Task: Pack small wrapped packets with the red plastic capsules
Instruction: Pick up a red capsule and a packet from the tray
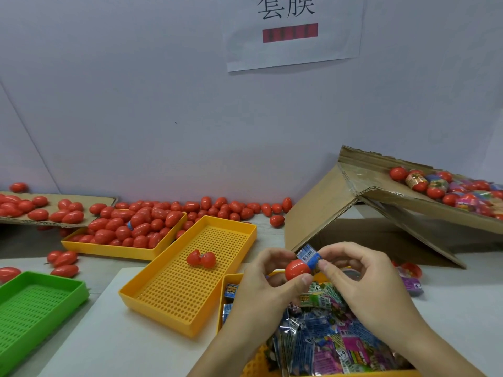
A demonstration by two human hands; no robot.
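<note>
Fingers of the left hand [268, 278] grip a red capsule half [297, 270] while the right hand [362, 276] pinches a blue wrapped packet [309, 257] into it, above the packet tray [337, 338].

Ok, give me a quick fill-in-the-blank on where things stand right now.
1. The left hand holds a ____ capsule half.
2. The right hand pinches a blue ____.
3. The middle yellow tray holds one ____ capsule.
4. The empty tray at left is ____.

Missing: red; packet; open; green
</note>
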